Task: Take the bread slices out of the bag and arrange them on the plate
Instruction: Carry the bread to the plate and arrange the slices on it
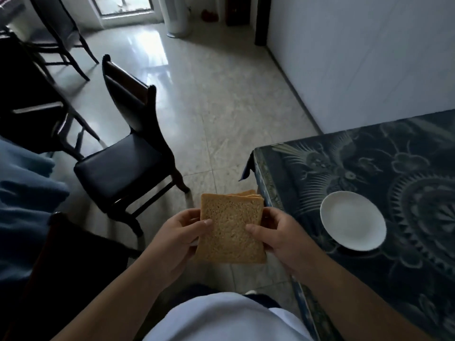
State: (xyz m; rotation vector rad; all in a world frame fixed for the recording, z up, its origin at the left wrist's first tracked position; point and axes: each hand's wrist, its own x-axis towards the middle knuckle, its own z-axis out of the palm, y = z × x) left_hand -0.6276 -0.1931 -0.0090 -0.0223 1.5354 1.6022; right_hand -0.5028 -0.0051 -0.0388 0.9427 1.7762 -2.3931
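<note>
The bread (231,232) was a small stack of brown slices, held upright in the air between both hands, over the floor (221,107) and just beside the corner of the table (369,168). The left hand (172,239) gripped the left edge, its thumb lying across the front slice. The right hand (275,235) closed on the right edge in the same way, with its thumb on the front face. Whether a bag was around the slices could not be told; only a pale trace showed by the left palm.

Such slices were probably light, soft and easy to crush or tear. A hard pinch would likely leave dents, so it seemed better to hold them by the crust edges, or to support them flat from below. The slices at the back were fanned a little, so one could slide out of the stack if the grip became loose.

The plate (353,221) was white and bare, and stood on the table near its front edge, to the right of the hands and apart from them. Nothing lay between the bread and the plate except the table corner. A dark chair (123,166) stood to the left on the floor, well clear of that way.
</note>
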